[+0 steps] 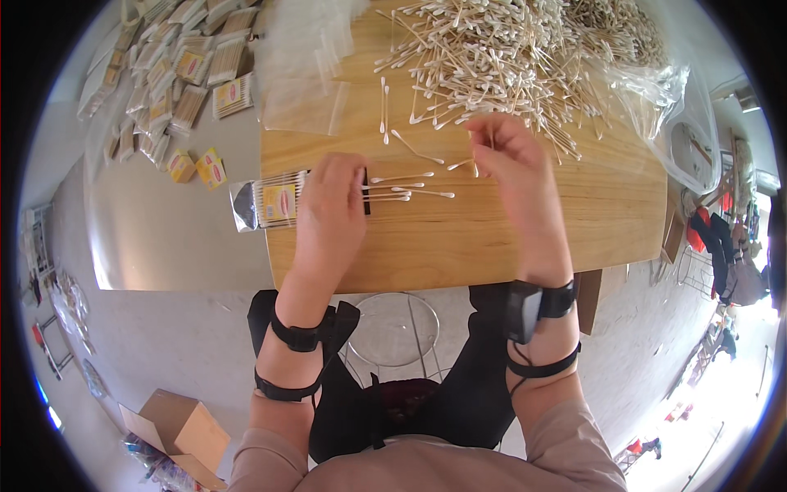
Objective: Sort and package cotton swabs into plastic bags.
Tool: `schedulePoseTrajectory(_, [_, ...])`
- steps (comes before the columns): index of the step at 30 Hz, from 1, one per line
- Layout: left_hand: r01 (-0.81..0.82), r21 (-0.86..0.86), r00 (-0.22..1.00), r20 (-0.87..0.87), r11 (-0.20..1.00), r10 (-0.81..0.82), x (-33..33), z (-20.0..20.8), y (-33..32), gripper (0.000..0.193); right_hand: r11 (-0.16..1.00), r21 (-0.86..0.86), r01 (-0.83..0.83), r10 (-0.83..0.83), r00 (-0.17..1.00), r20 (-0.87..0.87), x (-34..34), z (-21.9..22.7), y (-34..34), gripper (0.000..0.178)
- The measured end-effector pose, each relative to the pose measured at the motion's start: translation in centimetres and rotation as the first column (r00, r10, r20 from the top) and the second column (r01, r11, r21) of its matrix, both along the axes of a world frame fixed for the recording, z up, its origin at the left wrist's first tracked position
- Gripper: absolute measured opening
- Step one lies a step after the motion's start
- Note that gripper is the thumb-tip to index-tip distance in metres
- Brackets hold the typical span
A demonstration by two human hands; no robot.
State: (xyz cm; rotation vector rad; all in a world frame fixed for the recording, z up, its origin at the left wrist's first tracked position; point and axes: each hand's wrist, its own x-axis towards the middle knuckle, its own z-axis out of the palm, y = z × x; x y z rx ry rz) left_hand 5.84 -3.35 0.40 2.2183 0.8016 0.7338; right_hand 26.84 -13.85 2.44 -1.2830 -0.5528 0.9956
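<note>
My left hand [332,201] is closed over the right end of a small clear bag of cotton swabs [280,199], which bears a yellow label and lies flat near the table's left edge. A narrow dark piece [366,202] shows by the fingers, its kind hidden by the hand. Just right of that hand, several loose cotton swabs [402,195] lie side by side on the wood. My right hand [510,148], farther right, is closed in a pinch on cotton swabs [475,170], whose white tips poke out below the fingers. Behind it rises a large heap of cotton swabs [492,61].
Flat clear bags [303,90] lie at the back left of the wooden table [459,246]. Filled swab packs [188,66] and small yellow label stacks [197,166] cover part of the grey surface. Clear plastic [656,94] edges the heap. A cardboard box [180,430] stands on the floor.
</note>
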Motion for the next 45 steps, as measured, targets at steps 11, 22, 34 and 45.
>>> schedulePoseTrajectory(11, [-0.130, -0.222, 0.982, -0.164, 0.966, 0.094, -0.9, 1.3, 0.8, 0.004, 0.957, -0.252, 0.142, 0.202, 0.297, 0.933, -4.5, -1.6, 3.3, 0.015])
schedulePoseTrajectory(22, [-0.044, -0.076, 0.975, -0.219, 0.996, 0.027, -0.7, 0.6, 0.5, 0.007, 0.969, 0.246, 0.000, 0.127, 0.858, -0.498, 0.4, -0.5, -0.2, 0.013])
schedulePoseTrajectory(34, [-0.031, -0.021, 0.960, -0.278, 0.999, 0.024, -0.4, 1.0, 0.2, 0.010, 0.982, 0.186, 0.033, 0.083, 0.809, -0.582, -0.2, -0.5, -0.4, 0.011])
schedulePoseTrajectory(45, [-0.172, -0.246, 0.985, -0.079, 0.954, 0.157, -0.4, 2.3, 0.3, 0.009, 0.984, 0.100, 0.147, -0.057, 0.794, -0.606, -2.2, -0.5, 0.1, 0.010])
